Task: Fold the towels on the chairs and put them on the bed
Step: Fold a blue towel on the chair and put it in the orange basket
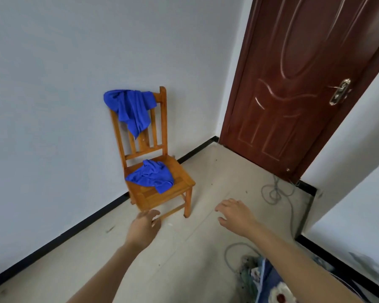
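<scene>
A wooden chair [162,119] stands against the white wall. One blue towel [131,108] hangs crumpled over the left of its backrest. A second blue towel [152,176] lies bunched on the seat. My left hand [143,228] reaches forward with relaxed fingers, just short of the chair's front legs, holding nothing. My right hand [235,214] is stretched out to the right of the chair, fingers loosely spread and empty. Both hands are apart from the towels.
A brown door [304,84] is shut at the right. A grey cable [276,193] coils on the pale floor near it. A patterned blue fabric [271,283], perhaps the bed's edge, shows at the bottom right. Black skirting runs along the walls.
</scene>
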